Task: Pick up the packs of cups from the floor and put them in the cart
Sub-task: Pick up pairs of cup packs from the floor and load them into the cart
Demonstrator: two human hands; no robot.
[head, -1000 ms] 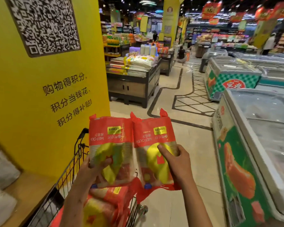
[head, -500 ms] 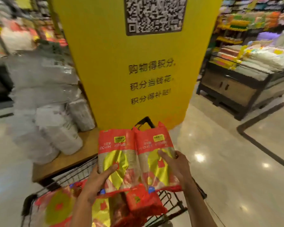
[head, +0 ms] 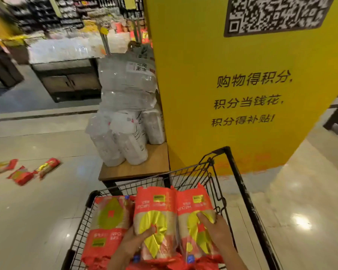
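I hold two red and gold packs of cups side by side over the black wire cart (head: 240,191). My left hand (head: 133,242) grips the left pack (head: 154,207) from below. My right hand (head: 215,228) grips the right pack (head: 193,207) with fingers over its front. Both packs sit low inside the cart basket, beside another pack (head: 107,221) lying in the cart at the left. Three more red packs of cups (head: 23,170) lie on the floor at the far left.
A yellow pillar (head: 242,90) with a QR code stands right in front of the cart. A low wooden stand (head: 144,166) beside it carries stacked clear-wrapped cup packs (head: 125,114). Dark display counters (head: 66,78) stand behind, across shiny tiled floor.
The view has swung left from the aisle towards the pillar. Both hands have lowered the two packs from above the cart down into its basket.
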